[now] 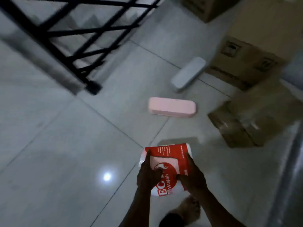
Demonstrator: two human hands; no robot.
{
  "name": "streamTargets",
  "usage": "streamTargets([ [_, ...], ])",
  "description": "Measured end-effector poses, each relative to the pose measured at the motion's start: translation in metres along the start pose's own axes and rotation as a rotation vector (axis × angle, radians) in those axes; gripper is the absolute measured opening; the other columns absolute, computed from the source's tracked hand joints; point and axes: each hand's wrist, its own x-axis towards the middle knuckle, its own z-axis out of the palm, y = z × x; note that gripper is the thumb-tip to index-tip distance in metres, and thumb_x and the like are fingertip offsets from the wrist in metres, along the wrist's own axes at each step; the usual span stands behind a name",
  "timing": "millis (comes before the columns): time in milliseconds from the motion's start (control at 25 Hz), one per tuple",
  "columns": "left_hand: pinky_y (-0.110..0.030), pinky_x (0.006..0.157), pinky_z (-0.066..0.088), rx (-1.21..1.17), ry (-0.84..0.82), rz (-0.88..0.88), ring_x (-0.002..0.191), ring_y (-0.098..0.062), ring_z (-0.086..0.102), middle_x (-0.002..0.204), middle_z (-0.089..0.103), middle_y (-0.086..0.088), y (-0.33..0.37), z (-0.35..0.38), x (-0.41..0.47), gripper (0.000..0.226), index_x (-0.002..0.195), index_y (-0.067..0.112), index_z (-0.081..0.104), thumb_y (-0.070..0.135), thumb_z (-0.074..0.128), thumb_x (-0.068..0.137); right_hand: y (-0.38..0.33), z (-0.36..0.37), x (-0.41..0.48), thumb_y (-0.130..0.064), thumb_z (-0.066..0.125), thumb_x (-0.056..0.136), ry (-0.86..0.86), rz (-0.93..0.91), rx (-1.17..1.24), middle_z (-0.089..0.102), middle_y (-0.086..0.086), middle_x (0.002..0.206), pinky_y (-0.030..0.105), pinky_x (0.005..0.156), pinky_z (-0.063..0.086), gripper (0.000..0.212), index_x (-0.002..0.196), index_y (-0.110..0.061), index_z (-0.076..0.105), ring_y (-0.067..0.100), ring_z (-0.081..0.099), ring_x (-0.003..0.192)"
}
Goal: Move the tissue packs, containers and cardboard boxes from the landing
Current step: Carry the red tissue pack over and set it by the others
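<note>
Head view, the only one I have: both hands are on the tissue pack (167, 161), a red-and-white plastic-wrapped pack low in the middle of the frame. The left hand (148, 175) grips its left edge with one finger stretched along it. The right hand (191, 179) clamps the right edge, thumb across the printed face. From the shadow on the tiles beyond it, I judge the pack is lifted off the floor. Progress looks early: one pack in hand, nothing visibly cleared. A pink container (172, 106) lies flat on the tiles further ahead. A grey container (188, 74) lies beyond it, touching or just beside a printed cardboard box (242, 63). A second box (242, 126) sits right of the pink one and a third (201, 9) is at the top edge. All are yet to be moved. The surface is a glossy pale tile floor (65, 145) with a bright lamp glare (106, 176). A black metal railing (73, 38) with steps behind it is at upper left. The frame is dim and blurred. Something fuzzy at the bottom edge I can't identify.
</note>
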Motion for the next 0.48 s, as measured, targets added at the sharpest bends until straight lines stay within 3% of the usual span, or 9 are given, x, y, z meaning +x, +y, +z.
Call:
streamTargets([
  [80,-0.047,0.108,0.043,-0.114,0.114,-0.029,0.131,-0.031,0.050,0.151,0.042,-0.009,-0.031,-0.084,-0.031,0.100,0.151,0.048,-0.003,0.058,0.060,0.074,-0.057,0.073,-0.015,-0.034,0.078,0.081,-0.026,-0.115,-0.129,0.063,-0.006,0.122,0.017,0.073,0.050,0.072,0.139,-0.035,0.037,0.001,0.060,0.088],
  [160,-0.046,0.111,0.038,-0.227,0.259,-0.057,0.136,-0.032,0.044,0.155,0.035,-0.009,-0.084,-0.170,-0.067,0.099,0.154,0.042,0.001,0.054,0.060,0.075,-0.112,0.158,-0.039,-0.036,0.081,0.077,-0.095,-0.225,-0.241,0.062,-0.007,0.127,0.019,0.079,0.047,0.082,0.145,-0.034,0.035,0.012,0.063,0.107],
  [280,-0.048,0.108,0.042,-0.342,0.438,-0.042,0.134,-0.029,0.047,0.154,0.039,-0.005,-0.177,-0.289,-0.144,0.096,0.147,0.053,0.001,0.055,0.056,0.070,-0.190,0.287,-0.093,-0.040,0.082,0.075,-0.213,-0.354,-0.344,0.060,-0.005,0.130,0.035,0.093,0.049,0.089,0.148,-0.033,0.032,0.020,0.060,0.117],
  [360,-0.042,0.108,0.042,-0.439,0.581,-0.100,0.133,-0.028,0.048,0.153,0.040,-0.004,-0.260,-0.365,-0.215,0.098,0.151,0.046,0.006,0.052,0.054,0.067,-0.242,0.393,-0.153,-0.046,0.081,0.075,-0.304,-0.469,-0.415,0.059,-0.006,0.131,0.040,0.095,0.050,0.091,0.149,-0.033,0.030,0.020,0.061,0.117],
  [480,-0.036,0.106,0.040,-0.520,0.769,-0.172,0.134,-0.026,0.047,0.154,0.038,-0.004,-0.390,-0.454,-0.328,0.104,0.156,0.035,0.005,0.056,0.053,0.066,-0.296,0.549,-0.259,-0.041,0.081,0.076,-0.475,-0.626,-0.512,0.059,-0.004,0.130,0.033,0.089,0.048,0.088,0.148,-0.029,0.032,0.020,0.061,0.113],
])
